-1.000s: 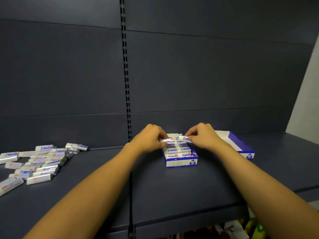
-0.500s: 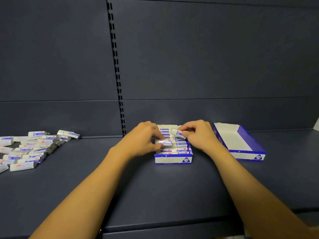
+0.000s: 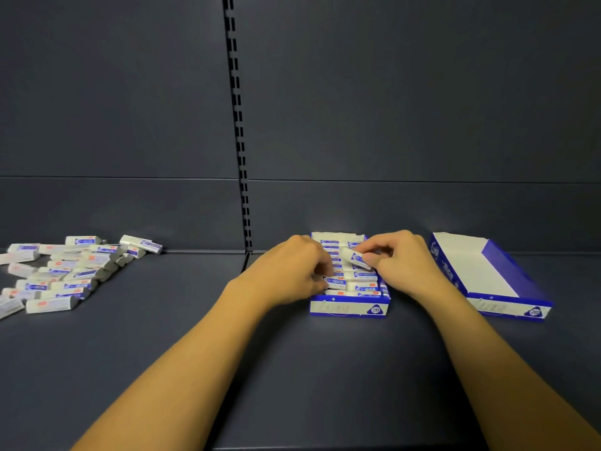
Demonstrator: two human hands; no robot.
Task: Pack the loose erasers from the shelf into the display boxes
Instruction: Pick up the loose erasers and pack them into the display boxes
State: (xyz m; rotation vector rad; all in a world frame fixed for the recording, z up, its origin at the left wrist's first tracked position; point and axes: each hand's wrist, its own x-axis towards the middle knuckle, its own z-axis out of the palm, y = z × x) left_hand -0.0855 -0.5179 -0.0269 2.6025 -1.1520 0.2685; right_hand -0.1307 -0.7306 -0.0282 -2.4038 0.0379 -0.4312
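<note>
Head view, only one angle. Dark shelf (image 3: 162,353), dark slotted back panel (image 3: 130,109) with a vertical slot rail (image 3: 239,125) near centre.

Filled display box (image 3: 349,309) sits mid-shelf, back edge close to the back panel, front wall facing the camera with a "2B" mark. Erasers are packed in rows inside it. Both hands are over it.

Right hand (image 3: 403,265): thumb and fingers pinch one eraser (image 3: 354,258) by its end, eraser tilted above the back-right rows, not seated flat. Left hand (image 3: 292,271): fingers curled down into the box's left side, tips on an eraser in the front-left rows (image 3: 335,282); can't tell whether it's gripping that one or just pressing it.

Empty display box (image 3: 494,288) lies to the right of the filled one, angled, its white inside showing, apart from the filled box with the right wrist passing across the gap. Its far corner is near the back panel.

Loose erasers (image 3: 65,275) are heaped at far left, some stacked on others, pile running off the left frame edge and reaching back to the panel. Well apart from the boxes.

Open room: wide bare strip of shelf between pile and filled box, and all of the shelf front below the boxes, crossed only by the two forearms. Shelf's front lip shows at bottom centre.
</note>
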